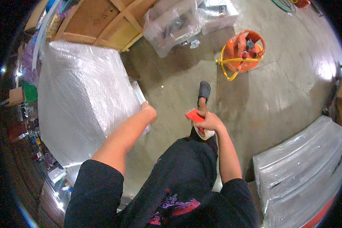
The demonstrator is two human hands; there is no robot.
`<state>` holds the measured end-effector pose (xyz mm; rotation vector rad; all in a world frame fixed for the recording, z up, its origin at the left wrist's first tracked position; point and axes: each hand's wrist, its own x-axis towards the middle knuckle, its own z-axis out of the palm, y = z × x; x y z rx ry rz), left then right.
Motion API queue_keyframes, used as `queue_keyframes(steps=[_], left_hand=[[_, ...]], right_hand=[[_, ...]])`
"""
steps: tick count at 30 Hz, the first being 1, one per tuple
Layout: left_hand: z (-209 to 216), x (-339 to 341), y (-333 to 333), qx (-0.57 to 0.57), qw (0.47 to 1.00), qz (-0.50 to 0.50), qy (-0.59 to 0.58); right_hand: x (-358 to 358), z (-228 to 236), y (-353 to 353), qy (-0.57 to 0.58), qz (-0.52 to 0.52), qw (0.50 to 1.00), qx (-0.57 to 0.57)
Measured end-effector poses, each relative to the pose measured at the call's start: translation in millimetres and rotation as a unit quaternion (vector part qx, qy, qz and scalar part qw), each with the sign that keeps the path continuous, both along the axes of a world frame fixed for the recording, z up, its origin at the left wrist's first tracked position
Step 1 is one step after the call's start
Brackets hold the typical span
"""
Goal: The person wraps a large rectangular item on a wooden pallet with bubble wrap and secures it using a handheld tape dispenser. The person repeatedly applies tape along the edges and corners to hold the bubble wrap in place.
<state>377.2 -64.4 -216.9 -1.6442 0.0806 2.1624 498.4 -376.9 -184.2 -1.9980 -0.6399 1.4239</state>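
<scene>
Two bare hands reach forward: the left hand point(149, 111) is at the near side of a large wrapped bundle point(89, 85) on the person's left, while the right hand point(211, 122) carries a red tape dispenser point(194, 115) above the floor point(174, 98), in front of the body. The right fingers close around the dispenser, apparently so that its pale tape roll point(208, 134) stays clear of the palm, below the grip. The left fingers are mostly hidden, so I cannot tell whether they pinch or merely rest; they lie by the end of a flat, pale strip point(139, 92) along the bundle's side, perhaps steadying it. Dimpled bubble wrap gives the bundle a silvery, quilted skin over broad, flat faces. Glossier, creased clear film covers the curved, layered stack point(302, 161) on the right and the boxy packages point(174, 24) ahead, near a crate point(97, 21) of rough wooden boards and battens. A rounded orange metal cylinder point(239, 57) stands on smooth, grey floor, with a yellow hose point(231, 60) looped around it, likely to keep it gathered.
</scene>
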Motion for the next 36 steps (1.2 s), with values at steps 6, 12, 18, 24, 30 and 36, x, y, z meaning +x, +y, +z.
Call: queue_keyframes(steps=[6, 12, 18, 24, 30, 36], left_hand=[[55.2, 28.0, 35.9, -0.02, 0.986, -0.149, -0.078], [60.5, 52.5, 63.1, -0.04, 0.938, -0.148, -0.312], [51.3, 80.2, 134.6, 0.029, 0.972, -0.113, -0.204], [20.0, 100.8, 164.5, -0.027, 0.998, -0.035, -0.043], [15.6, 149.9, 214.2, 0.055, 0.996, -0.07, -0.003], [12.0, 182.6, 235.6, 0.031, 0.953, 0.045, -0.298]], right_hand=[[56.6, 2.4, 36.7, -0.046, 0.033, 0.998, -0.02], [107.8, -0.5, 73.5, -0.096, 0.053, 0.994, 0.016], [140.1, 14.9, 98.7, -0.061, 0.117, 0.991, -0.008], [152.0, 29.0, 101.5, -0.053, 0.076, 0.996, -0.012], [163.8, 28.9, 110.2, -0.054, 0.088, 0.994, -0.042], [181.1, 35.6, 140.2, -0.046, 0.073, 0.995, -0.041]])
